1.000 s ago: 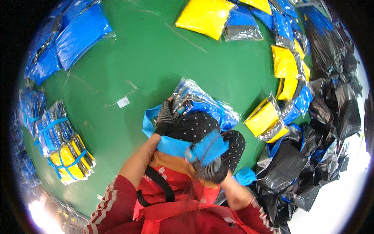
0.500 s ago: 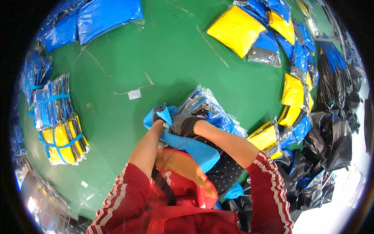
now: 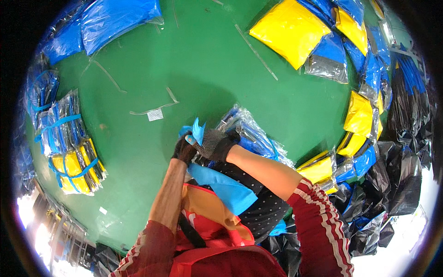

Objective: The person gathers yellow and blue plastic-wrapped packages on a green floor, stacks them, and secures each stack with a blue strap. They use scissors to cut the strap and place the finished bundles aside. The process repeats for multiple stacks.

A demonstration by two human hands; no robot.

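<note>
Both my hands wear dark gloves and are close together in front of my lap. My left hand (image 3: 185, 148) is closed, its fingertips pinching a light-blue fabric strip (image 3: 198, 131) that sticks up between the hands. Beside it, my right hand (image 3: 215, 144) is closed against the same strip, its dotted glove back facing up; its fingertips are hidden. A wider length of light-blue fabric (image 3: 226, 185) lies across my lap below the hands. Just beyond my right hand is a bundle of clear-bagged blue and dark packs (image 3: 251, 131), with a blue band at its right part.
Bundles of bagged packs tied with blue strips (image 3: 69, 124) stand at the left. Large blue packs (image 3: 121, 21) lie at the far left. Yellow packs (image 3: 290, 33) and blue ones curve along the right, beside black plastic bags (image 3: 392, 177). A white label (image 3: 155, 115) lies on the green floor.
My left hand has turned and drawn slightly back. The blue fabric that fanned out left of it is now a small upright piece between the hands. The view has shifted slightly.
</note>
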